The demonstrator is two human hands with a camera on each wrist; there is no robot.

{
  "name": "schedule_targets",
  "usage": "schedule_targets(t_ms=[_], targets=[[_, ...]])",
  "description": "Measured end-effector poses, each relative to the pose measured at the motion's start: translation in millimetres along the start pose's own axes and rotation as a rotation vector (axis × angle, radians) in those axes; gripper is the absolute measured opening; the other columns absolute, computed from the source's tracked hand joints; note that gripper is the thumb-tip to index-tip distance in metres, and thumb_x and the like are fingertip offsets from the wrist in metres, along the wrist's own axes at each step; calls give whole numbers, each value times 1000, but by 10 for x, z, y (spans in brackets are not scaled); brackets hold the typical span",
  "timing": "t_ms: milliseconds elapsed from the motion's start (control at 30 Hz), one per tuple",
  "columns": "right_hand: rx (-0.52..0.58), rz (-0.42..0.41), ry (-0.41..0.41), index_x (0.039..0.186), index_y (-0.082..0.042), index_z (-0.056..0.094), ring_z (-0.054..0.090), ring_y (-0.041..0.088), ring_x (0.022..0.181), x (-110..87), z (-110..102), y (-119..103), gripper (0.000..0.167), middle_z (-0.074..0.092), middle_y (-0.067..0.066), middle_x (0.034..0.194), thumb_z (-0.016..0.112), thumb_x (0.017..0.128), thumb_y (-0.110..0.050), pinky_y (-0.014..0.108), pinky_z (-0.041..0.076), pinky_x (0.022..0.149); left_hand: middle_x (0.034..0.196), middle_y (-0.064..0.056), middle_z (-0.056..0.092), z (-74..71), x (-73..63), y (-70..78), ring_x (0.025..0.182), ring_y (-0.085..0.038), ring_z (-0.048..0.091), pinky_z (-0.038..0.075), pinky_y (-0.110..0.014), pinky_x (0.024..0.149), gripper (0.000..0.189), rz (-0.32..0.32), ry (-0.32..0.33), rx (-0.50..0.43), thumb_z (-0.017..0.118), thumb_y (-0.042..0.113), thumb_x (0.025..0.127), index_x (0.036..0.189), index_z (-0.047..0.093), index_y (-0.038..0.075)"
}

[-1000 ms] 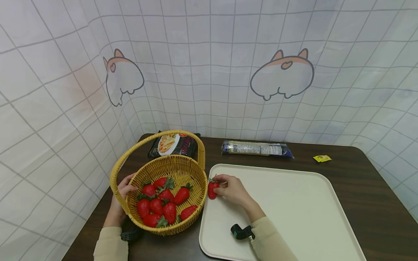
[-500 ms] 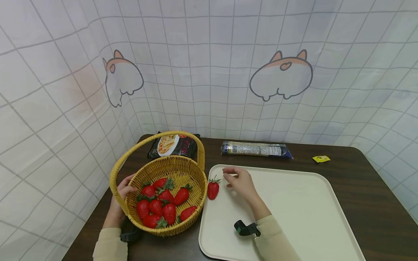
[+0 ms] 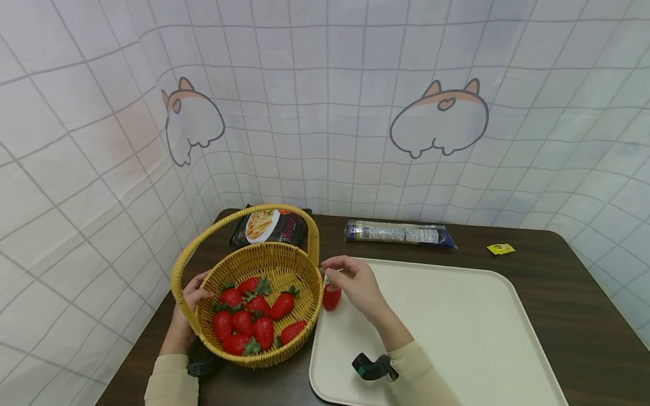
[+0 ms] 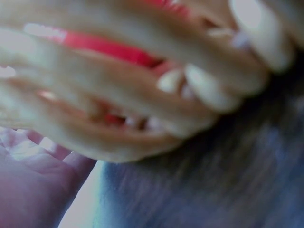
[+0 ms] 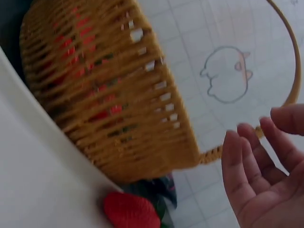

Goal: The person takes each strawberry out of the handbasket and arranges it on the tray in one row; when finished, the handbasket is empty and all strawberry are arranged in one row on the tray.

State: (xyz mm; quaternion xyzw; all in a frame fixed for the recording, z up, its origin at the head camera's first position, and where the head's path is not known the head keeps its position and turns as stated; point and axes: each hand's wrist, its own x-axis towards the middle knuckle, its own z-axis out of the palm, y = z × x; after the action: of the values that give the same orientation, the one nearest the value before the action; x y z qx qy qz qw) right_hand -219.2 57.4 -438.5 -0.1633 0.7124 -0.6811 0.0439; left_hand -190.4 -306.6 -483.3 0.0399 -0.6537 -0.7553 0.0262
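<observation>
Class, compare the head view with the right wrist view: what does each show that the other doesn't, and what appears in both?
Only the head view: the left hand holding the rim of the basket, the long clear package and the small yellow packet.

Only the right wrist view: the palm side of the right hand, and red showing through gaps in the basket's weave.

Both: the basket and its handle, the right hand, the strawberry on the tray, part of the tray and the grid-patterned backdrop.

Right hand point(image 3: 358, 287): basket point(image 3: 291, 268) blocks just left of fingers point(image 3: 339, 263), strawberry point(image 3: 332, 300) below them; bare tray point(image 3: 437, 332) right of them, free.
</observation>
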Motion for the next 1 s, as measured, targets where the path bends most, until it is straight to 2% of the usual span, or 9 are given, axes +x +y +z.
schedule_targets(t_ms=[133,167,300,367,400,533,700,900,1000], targets=[[8,-86,-145,116,0,65,66,29,92,-62,112,-91,24,65,19,112,60,96,-12,30,56,77,113,5,61,1,1,3,103,-11,60,52,-26,82,41,1,-6,1,41,-2,95,136,43,4],[5,-98,-181,116,0,64,66,29,90,-73,140,-106,24,66,18,113,60,96,-11,27,55,74,113,5,61,2,1,4,103,-11,60,52,-26,82,41,4,-7,1,41,-2,95,135,43,4],[-34,-138,-298,118,-3,65,65,27,96,-98,266,-133,24,66,18,115,60,95,-9,25,53,78,112,4,62,-2,6,3,102,-12,60,52,-26,82,41,13,-5,-7,41,-3,94,134,45,4],[-59,-139,-345,118,-4,65,65,26,98,-104,344,-122,25,67,17,115,61,94,-10,26,53,80,111,5,62,-7,6,-1,101,-12,60,52,-26,81,40,13,2,-6,42,-4,93,133,46,4],[-66,-139,-371,119,-4,65,65,25,102,-107,386,-115,26,67,17,115,62,94,-10,27,52,85,110,5,63,-10,4,-4,101,-12,60,52,-26,81,40,11,6,-7,42,-4,93,133,46,4],[-115,-124,-456,119,-5,66,65,17,101,-107,548,-101,27,67,14,115,64,93,-13,28,53,85,112,6,63,-20,-1,-14,102,-11,60,52,-26,82,41,8,6,4,41,-3,93,134,45,3],[-193,-127,-524,119,-6,67,64,7,101,9,685,-103,28,68,13,116,66,92,-16,25,51,87,117,5,60,-24,-2,-17,106,-11,57,51,-25,84,46,23,-12,8,40,-3,95,140,39,-1],[-260,-92,-619,123,-7,66,63,14,108,202,779,-41,33,68,7,119,67,92,-20,22,48,91,117,5,60,-24,-6,-20,106,-11,57,51,-25,84,47,29,-9,7,40,-3,94,141,39,-2],[-327,-72,-670,124,-10,65,62,10,106,253,824,-15,35,67,2,120,67,92,-23,21,47,90,118,3,59,-15,3,-21,107,-13,57,51,-25,84,47,37,-22,-7,39,-5,94,141,39,-3]])
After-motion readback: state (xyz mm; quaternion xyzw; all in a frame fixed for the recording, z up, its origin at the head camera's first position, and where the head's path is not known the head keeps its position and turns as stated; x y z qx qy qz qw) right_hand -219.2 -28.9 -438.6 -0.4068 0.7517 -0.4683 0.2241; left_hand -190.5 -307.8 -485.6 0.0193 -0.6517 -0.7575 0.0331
